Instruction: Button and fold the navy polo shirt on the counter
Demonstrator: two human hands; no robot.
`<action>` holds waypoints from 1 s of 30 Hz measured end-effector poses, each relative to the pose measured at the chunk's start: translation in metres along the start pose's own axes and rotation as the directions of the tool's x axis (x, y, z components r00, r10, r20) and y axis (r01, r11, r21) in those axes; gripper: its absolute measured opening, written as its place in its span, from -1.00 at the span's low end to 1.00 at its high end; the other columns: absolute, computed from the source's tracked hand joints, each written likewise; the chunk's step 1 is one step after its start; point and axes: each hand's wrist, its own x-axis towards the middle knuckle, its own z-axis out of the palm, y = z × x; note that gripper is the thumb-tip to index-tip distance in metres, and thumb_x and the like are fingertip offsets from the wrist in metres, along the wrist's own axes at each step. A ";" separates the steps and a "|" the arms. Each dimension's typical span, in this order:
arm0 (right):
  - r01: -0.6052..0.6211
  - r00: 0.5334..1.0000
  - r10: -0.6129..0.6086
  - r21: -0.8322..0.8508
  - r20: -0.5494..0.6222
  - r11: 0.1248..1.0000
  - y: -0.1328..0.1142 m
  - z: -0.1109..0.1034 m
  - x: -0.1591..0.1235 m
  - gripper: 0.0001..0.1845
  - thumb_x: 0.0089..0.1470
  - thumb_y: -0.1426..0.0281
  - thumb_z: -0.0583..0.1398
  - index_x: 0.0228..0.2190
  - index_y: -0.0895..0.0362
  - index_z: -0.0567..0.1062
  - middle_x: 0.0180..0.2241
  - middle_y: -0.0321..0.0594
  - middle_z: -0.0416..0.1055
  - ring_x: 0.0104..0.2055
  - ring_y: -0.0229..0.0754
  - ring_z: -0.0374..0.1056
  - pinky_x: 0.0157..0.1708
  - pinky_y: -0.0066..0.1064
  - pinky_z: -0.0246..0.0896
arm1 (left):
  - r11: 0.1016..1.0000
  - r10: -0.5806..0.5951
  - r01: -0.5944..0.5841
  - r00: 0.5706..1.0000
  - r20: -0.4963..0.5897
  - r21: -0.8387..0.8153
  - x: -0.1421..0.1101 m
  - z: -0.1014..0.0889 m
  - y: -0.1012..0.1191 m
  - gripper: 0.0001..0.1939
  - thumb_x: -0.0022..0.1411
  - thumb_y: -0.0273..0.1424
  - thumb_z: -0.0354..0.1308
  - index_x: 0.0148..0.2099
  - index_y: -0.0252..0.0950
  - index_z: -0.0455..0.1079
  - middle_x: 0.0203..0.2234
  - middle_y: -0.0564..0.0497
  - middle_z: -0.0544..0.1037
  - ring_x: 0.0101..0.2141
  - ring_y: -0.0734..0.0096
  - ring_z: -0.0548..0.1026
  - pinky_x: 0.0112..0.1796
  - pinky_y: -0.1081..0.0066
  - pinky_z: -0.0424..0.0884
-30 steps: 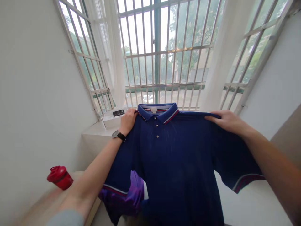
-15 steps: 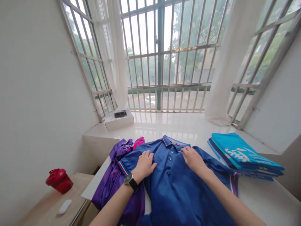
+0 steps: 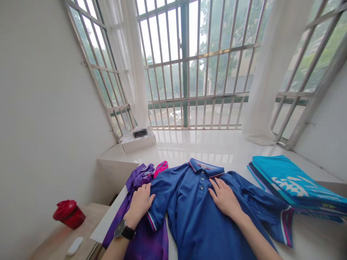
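Note:
A blue polo shirt [image 3: 189,209] lies front up, its buttoned collar toward the window and striped-cuff sleeves out to both sides. My right hand [image 3: 224,196] rests flat on its chest just below the collar, fingers spread. At the outer part of the left sleeve is my left hand [image 3: 141,199], its fingers stretched out and thumb apart; a black watch [image 3: 124,230] circles that wrist. Beneath and beside this sleeve lies a purple shirt [image 3: 146,238], bunched at its far end, with a pink striped piece [image 3: 161,169] showing.
A stack of folded shirts [image 3: 291,180], bright blue on top, lies at the right. On the window sill [image 3: 189,144] stands a white box [image 3: 139,142] with a blurred dark item. Lower left, a red lidded cup [image 3: 69,215] and a small white object [image 3: 75,246] occupy a wooden surface.
My left hand has moved left and nearer, from the shirt's shoulder to its sleeve. My right hand has moved slightly down from the collar and flattened. The shirt front lies smoother, the right sleeve further out.

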 end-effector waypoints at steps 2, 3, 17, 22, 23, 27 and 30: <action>-0.005 1.000 0.005 -0.005 0.010 1.000 0.001 -0.001 0.000 -0.39 0.28 0.15 -0.03 0.26 0.10 0.28 0.31 -0.06 0.17 0.35 0.04 0.04 0.29 -0.13 -0.06 | 1.000 0.023 -0.022 0.999 -0.035 0.019 -0.002 0.000 0.008 -0.58 0.34 -0.47 0.00 0.23 -0.35 0.29 0.02 -0.22 0.47 -0.03 0.14 0.48 -0.05 0.28 0.39; -0.005 1.000 0.005 -0.009 0.013 1.000 0.001 -0.001 0.000 -0.39 0.28 0.14 -0.04 0.26 0.10 0.28 0.31 -0.07 0.16 0.35 0.04 0.04 0.29 -0.14 -0.06 | 0.999 0.046 -0.045 0.997 -0.061 0.016 -0.002 -0.002 0.012 -0.58 0.34 -0.53 -0.03 0.21 -0.31 0.31 0.00 -0.19 0.48 -0.06 0.19 0.50 -0.09 0.32 0.40; -0.142 0.990 0.140 -0.109 -0.023 0.984 -0.031 -0.003 0.011 -0.37 0.29 0.20 -0.07 0.29 0.22 0.22 0.32 0.09 0.12 0.35 0.13 0.00 0.27 -0.09 -0.11 | 0.995 0.053 -0.084 0.904 -0.425 -0.055 0.070 -0.071 0.010 -0.56 0.29 -0.49 0.03 0.21 -0.29 0.31 0.16 -0.21 0.36 0.12 0.04 0.34 0.11 0.15 0.23; -0.091 0.995 0.089 -0.079 -0.035 0.993 -0.021 0.003 0.015 -0.36 0.27 0.18 -0.07 0.27 0.21 0.24 0.31 0.07 0.14 0.34 0.12 0.02 0.26 -0.08 -0.09 | 0.914 0.163 -0.177 0.984 -0.069 -0.365 -0.027 -0.023 0.033 -0.77 0.35 -0.37 -0.02 -0.19 -0.23 0.47 -0.29 -0.01 0.60 -0.25 0.31 0.54 -0.23 0.41 0.33; -0.083 0.996 0.080 -0.069 -0.043 0.994 -0.019 0.005 0.016 -0.36 0.27 0.18 -0.07 0.27 0.21 0.25 0.30 0.06 0.15 0.34 0.12 0.02 0.26 -0.08 -0.10 | 0.917 0.164 -0.156 0.986 -0.009 -0.367 -0.043 -0.016 0.039 -0.78 0.33 -0.35 0.00 -0.24 -0.22 0.47 -0.33 -0.01 0.60 -0.29 0.30 0.54 -0.28 0.41 0.31; -0.081 0.992 0.084 0.035 -0.098 0.996 -0.015 0.012 0.019 -0.35 0.24 0.18 -0.03 0.25 0.25 0.26 0.27 0.10 0.17 0.32 0.13 0.05 0.26 -0.07 -0.06 | 0.955 0.112 -0.074 0.987 0.117 -0.289 -0.073 0.000 0.068 -0.80 0.28 -0.31 0.05 -0.31 -0.23 0.46 -0.34 -0.04 0.61 -0.30 0.23 0.55 -0.34 0.40 0.27; -0.062 0.976 0.107 0.227 -0.192 0.972 -0.009 0.009 0.022 -0.41 0.19 0.21 0.01 0.15 0.27 0.33 0.20 0.13 0.23 0.24 0.10 0.16 0.22 -0.12 0.06 | 0.974 0.070 -0.045 0.992 0.107 -0.220 -0.074 0.002 0.085 -0.79 0.28 -0.38 -0.02 -0.28 -0.24 0.44 -0.34 -0.07 0.60 -0.31 0.20 0.56 -0.36 0.38 0.28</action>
